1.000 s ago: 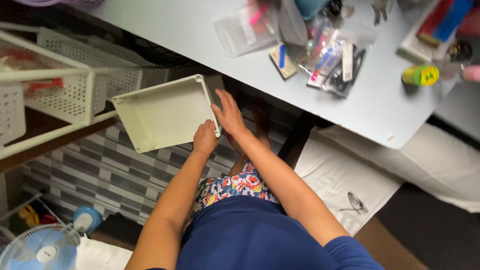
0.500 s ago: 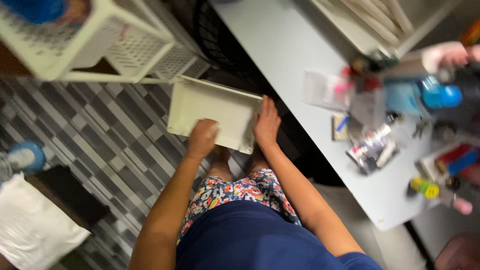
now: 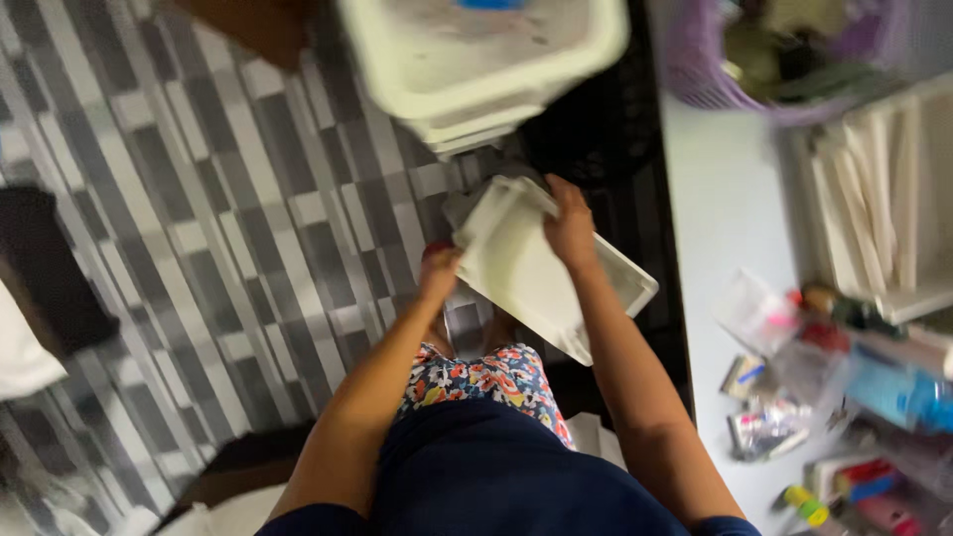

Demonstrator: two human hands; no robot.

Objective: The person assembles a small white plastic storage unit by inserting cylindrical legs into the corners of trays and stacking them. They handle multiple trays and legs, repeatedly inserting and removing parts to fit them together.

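I hold a shallow white rectangular tray (image 3: pixel 531 278) out in front of my lap, tilted and turned on a slant. My left hand (image 3: pixel 440 273) grips its near left edge. My right hand (image 3: pixel 571 226) clasps its far edge from above. The tray's inside looks bare. The picture is blurred by motion.
A white plastic basket (image 3: pixel 476 60) looms above the tray. A pale table (image 3: pixel 730 218) on the right bears a purple basket (image 3: pixel 774 60), a white slotted rack (image 3: pixel 874 199) and several small packets and pens (image 3: pixel 824 397). Grey patterned floor tiles (image 3: pixel 199 228) lie to the left.
The view has swung round, so the table now lies to the right. The tray has turned and tilted in my hands; my right hand now sits on its far edge.
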